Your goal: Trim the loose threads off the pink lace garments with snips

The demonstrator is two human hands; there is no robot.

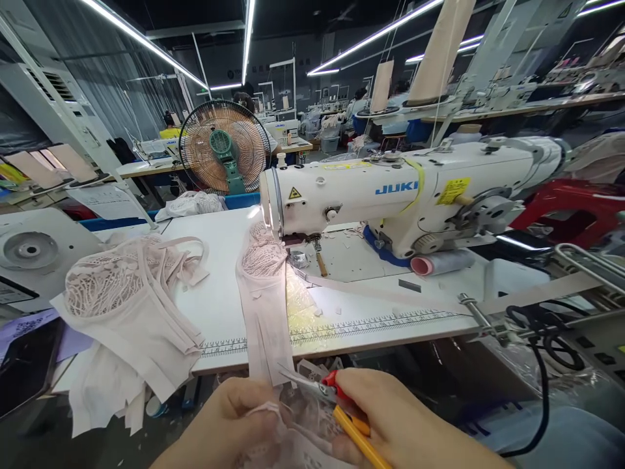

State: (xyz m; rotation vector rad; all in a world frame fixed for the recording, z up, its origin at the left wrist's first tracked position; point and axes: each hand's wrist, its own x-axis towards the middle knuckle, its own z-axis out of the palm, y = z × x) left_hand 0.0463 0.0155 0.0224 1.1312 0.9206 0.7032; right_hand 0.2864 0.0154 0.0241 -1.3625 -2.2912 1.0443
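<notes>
We pinched the lower end of a pale pink lace piece [266, 306] in our left hand [229, 417]. Our right hand [390, 417] gripped small snips [317, 389] with red and yellow handles, their blades against that fabric below the table edge. The piece ran up the white table [219, 306] to the sewing machine [415, 189]. A pile of garments [131, 293] lay left, with a fan [224, 146] behind.

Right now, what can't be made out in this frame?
Head view: the end of the lace piece under the left hand, hidden by its fingers and blurred.
The snips in the right hand: handle cut off by the bottom edge.
The sewing machine needle: washed out by lamp glare.
The distant people: too small.
</notes>
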